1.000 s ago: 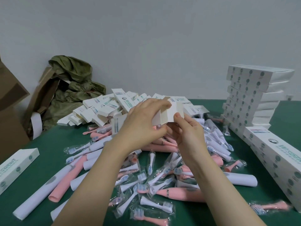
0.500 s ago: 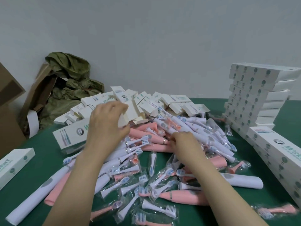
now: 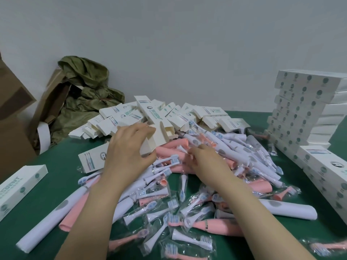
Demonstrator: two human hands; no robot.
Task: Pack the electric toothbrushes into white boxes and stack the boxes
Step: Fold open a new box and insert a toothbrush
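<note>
My left hand [image 3: 127,149] grips a white toothbrush box [image 3: 92,159] that lies across the left side of the heap, its open end pointing right. My right hand [image 3: 206,164] reaches into the pile of pink and white electric toothbrush handles [image 3: 231,145]; its fingers curl down among pink handles, and whether they hold one is hidden. Bagged brush heads [image 3: 191,239] cover the near part of the pile. A heap of empty white boxes [image 3: 187,113] lies behind. Packed boxes stand stacked [image 3: 300,109] at the right.
A row of packed boxes [image 3: 328,175] runs along the near right. One closed box [image 3: 22,186] lies at the left edge of the green table [image 3: 56,166]. Brown cardboard [image 3: 11,128] and a crumpled olive bag [image 3: 84,94] lean against the wall at the back left.
Both hands held a box up a second ago. My left hand has brought it down to the left of the pile; my right hand let go and dropped into the toothbrushes.
</note>
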